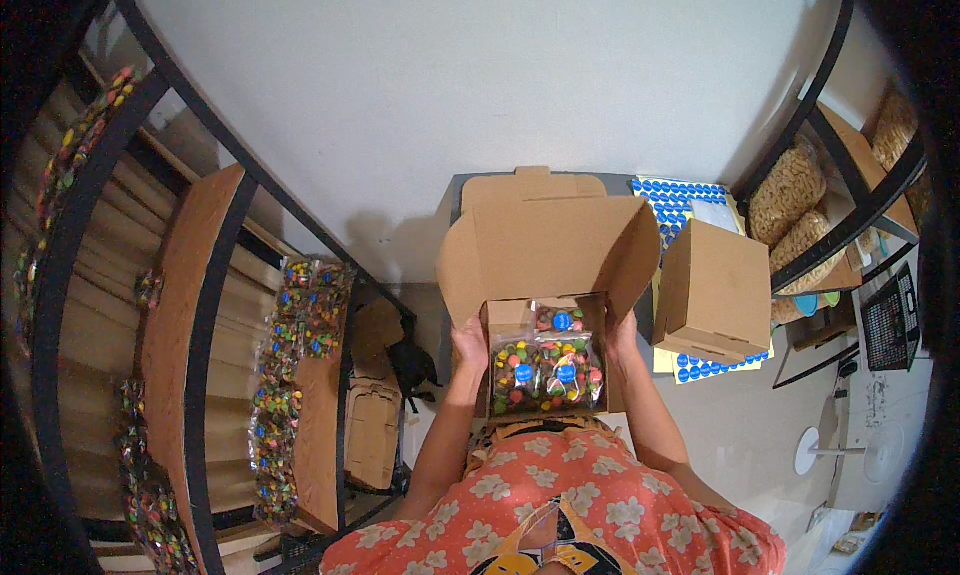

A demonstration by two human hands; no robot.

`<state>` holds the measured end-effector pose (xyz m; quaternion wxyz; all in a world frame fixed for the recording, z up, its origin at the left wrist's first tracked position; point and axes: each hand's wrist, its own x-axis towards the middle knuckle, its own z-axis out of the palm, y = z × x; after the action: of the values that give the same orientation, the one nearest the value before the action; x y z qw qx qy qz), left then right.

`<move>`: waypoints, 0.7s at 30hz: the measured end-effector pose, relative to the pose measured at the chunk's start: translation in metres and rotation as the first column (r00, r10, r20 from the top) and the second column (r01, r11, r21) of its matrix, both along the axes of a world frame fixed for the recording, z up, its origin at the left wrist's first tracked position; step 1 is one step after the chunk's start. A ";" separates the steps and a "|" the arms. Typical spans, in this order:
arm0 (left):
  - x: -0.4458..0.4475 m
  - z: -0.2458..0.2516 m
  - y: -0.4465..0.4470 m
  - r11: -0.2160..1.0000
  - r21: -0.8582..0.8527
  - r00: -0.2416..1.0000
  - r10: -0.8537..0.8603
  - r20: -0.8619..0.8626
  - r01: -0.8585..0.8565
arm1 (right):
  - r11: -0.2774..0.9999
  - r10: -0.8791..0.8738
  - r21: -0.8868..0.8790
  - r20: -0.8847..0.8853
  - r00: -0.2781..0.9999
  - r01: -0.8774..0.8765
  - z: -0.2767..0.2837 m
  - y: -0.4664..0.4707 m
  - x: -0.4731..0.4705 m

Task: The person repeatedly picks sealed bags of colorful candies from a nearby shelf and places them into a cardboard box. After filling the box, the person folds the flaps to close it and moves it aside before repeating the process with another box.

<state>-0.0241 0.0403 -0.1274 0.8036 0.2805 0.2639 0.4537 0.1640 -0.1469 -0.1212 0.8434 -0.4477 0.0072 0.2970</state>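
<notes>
An open cardboard mailer box (551, 248) is held close to the body, its lid raised and its side flaps spread. Several clear plastic bags of colourful candy-like pieces (517, 376), each with a round blue sticker, lie inside it. My left hand (469, 342) grips the box's left wall near the lid fold. On the opposite wall, my right hand (621, 337) holds the box the same way. Parts of the fingers are hidden by the cardboard.
A closed cardboard box (716, 290) stands on sheets of blue round stickers (664, 200) on the dark table. Shelves (319, 425) at left hold more candy bags (277, 425). At right, a rack holds large bags of beige snacks (787, 188).
</notes>
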 end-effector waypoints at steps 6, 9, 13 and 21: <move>0.001 -0.001 -0.007 0.991 -0.060 0.979 -0.129 -0.156 0.121 | 0.989 0.104 -0.109 0.078 0.992 -0.095 0.038 -0.002 -0.013; -0.003 -0.009 -0.001 0.980 0.037 0.944 -0.178 -0.278 0.196 | 0.966 0.189 -0.196 0.106 0.976 -0.165 0.046 -0.001 -0.016; 0.000 0.017 -0.005 0.969 0.095 0.883 -0.165 -0.439 0.229 | 0.957 0.248 -0.185 0.124 0.961 -0.223 0.052 0.001 -0.016; -0.002 0.034 -0.013 0.982 0.036 0.887 -0.151 -0.436 0.185 | 0.910 0.257 -0.382 0.221 0.941 -0.159 0.009 -0.017 -0.007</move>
<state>-0.0265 0.0273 -0.0933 0.7501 0.4263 0.3921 0.3191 0.1572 -0.1641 -0.1121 0.7038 -0.6279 -0.1004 0.3168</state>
